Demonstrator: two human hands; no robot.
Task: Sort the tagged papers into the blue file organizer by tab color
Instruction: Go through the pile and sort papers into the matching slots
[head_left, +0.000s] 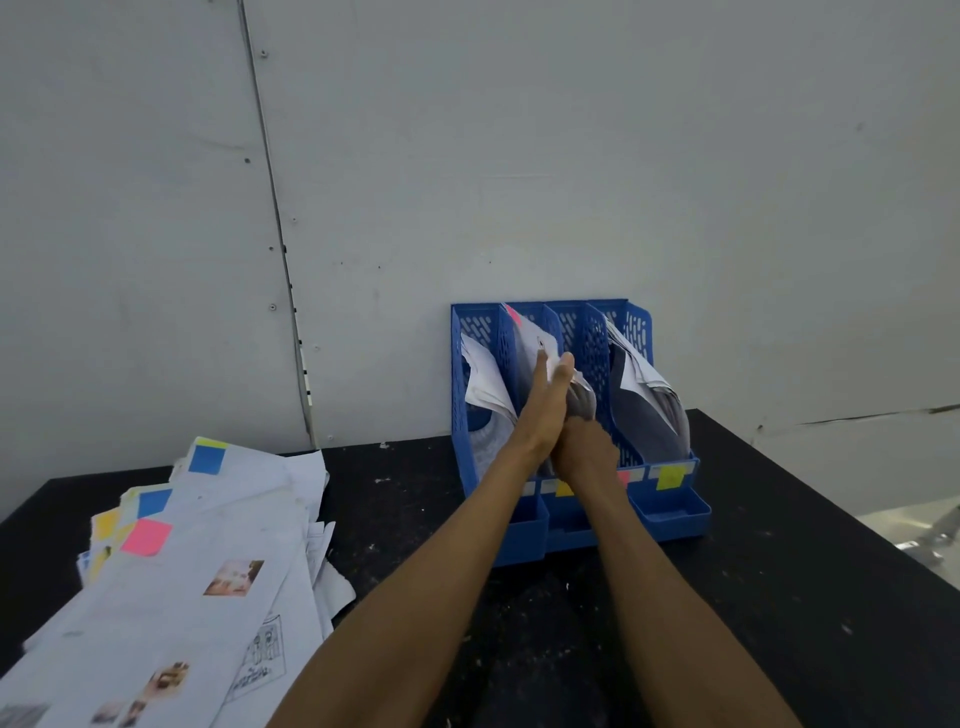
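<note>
Blue plastic: the blue file organizer (675, 512) stands at the tabletop's (779, 545) rear edge, right of centre, back to the wall. Papers lean in its leftmost slot, the next slot and the rightmost one.

Both hands are at the second slot from the left, on the pink-tabbed sheaf (535, 338).
- left hand (545, 400): fingers straight, laid flat against the sheaf's face.
- right hand (584, 449): fingers curled round the sheaf's lower edge, gripping it.

The sheaf is partway in and leans back, pink tab at the top rear. Judged step: seating it.

The unsorted pile (208, 545), with blue, pink and yellow tabs, lies at the front-left corner, well apart.

Risks:
- the sheaf buckles on the divider if pushed at a slant, so the sheets crease or the tab folds under.
- loose sheets spill over the divider into the next slot, mixing colours.
- a hard push shifts the light organizer.
</note>
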